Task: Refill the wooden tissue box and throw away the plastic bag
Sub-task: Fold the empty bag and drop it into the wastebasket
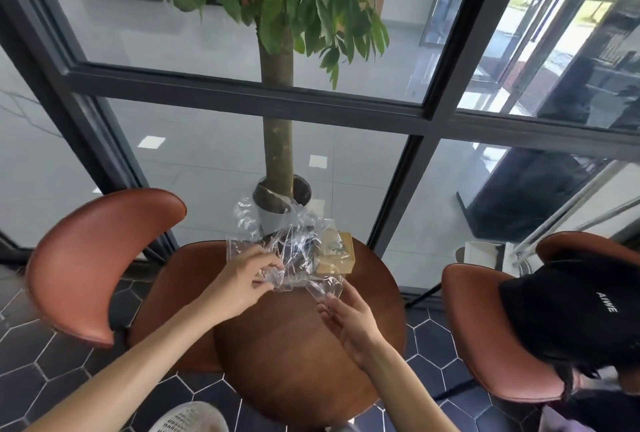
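A crumpled clear plastic bag (pixel 287 241) is held up over the far side of a round wooden table (pixel 294 355). My left hand (pixel 247 281) pinches the bag's lower left part. My right hand (pixel 349 319) grips its trailing lower edge with the fingertips. The wooden tissue box (pixel 341 258) sits on the table's far edge, partly hidden behind the bag. Whether tissues are in the box cannot be seen.
Brown leather chairs stand left (pixel 97 258) and right (pixel 502 338) of the table, the right one with a person in a black cap (pixel 575 307). A potted tree (pixel 277 161) stands behind the table by a glass wall. A white mesh bin (pixel 188 419) sits at the bottom edge.
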